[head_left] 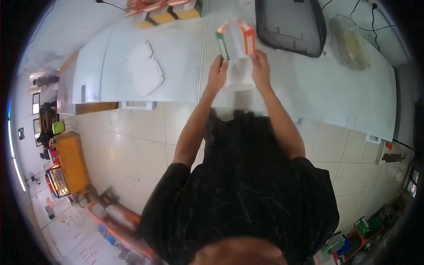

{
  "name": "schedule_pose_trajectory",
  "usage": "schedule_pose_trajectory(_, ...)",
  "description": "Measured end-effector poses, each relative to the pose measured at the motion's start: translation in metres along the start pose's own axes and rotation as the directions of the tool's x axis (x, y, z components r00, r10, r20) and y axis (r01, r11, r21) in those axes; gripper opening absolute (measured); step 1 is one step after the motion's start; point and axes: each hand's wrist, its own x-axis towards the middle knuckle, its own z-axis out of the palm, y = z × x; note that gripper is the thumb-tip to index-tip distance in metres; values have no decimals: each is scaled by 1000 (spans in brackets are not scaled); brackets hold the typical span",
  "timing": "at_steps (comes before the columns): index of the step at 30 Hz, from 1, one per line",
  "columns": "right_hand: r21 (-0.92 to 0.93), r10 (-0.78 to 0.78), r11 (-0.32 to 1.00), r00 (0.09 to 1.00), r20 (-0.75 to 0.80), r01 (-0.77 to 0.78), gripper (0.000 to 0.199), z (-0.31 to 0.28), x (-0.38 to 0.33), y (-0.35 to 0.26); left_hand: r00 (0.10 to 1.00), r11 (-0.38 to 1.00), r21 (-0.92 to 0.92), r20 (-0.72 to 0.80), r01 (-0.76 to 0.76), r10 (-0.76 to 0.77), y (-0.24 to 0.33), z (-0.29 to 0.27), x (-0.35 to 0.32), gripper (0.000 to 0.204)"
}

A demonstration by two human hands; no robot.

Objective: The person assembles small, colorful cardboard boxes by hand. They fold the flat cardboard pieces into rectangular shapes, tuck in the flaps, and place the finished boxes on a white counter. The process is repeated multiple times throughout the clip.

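Between my two hands is a partly folded cardboard box (248,40), white inside, with a green panel on its left and a red-orange one on its right. My left hand (217,74) grips the near end of the green side, thumb toward the inside. The near end of the red side is gripped by my right hand (261,70). The box's near part is blurred. To the left of my hands, a stack of flat white cardboard blanks (145,68) lies on the pale worktop (181,66).
Folded boxes (176,14) in yellow, black and red stand at the far left. A dark-rimmed tray (288,48) lies beyond my right hand, with a clear plastic container (351,42) beside it. Behind on the left are an orange-yellow cabinet (70,159) and tiled floor (123,145).
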Motion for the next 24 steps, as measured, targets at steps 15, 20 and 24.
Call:
schedule_pose_trajectory(15, -397, 152, 894, 974, -168, -207, 31, 17, 44, 10, 992, 999, 38, -130, 6, -1, -1, 7, 53, 31)
schedule_pose_trajectory(20, -451, 222, 851, 963, -153, -267, 37, 23, 46, 9, 999, 997, 64, -3, -43, 43, -34, -4, 63, 37)
schedule_pose_trajectory(24, -492, 359, 770, 914, -191, -406, 46, 25, 49, 2, 985, 992, 15, 119, 125, -126, -6, -2, 63, 53)
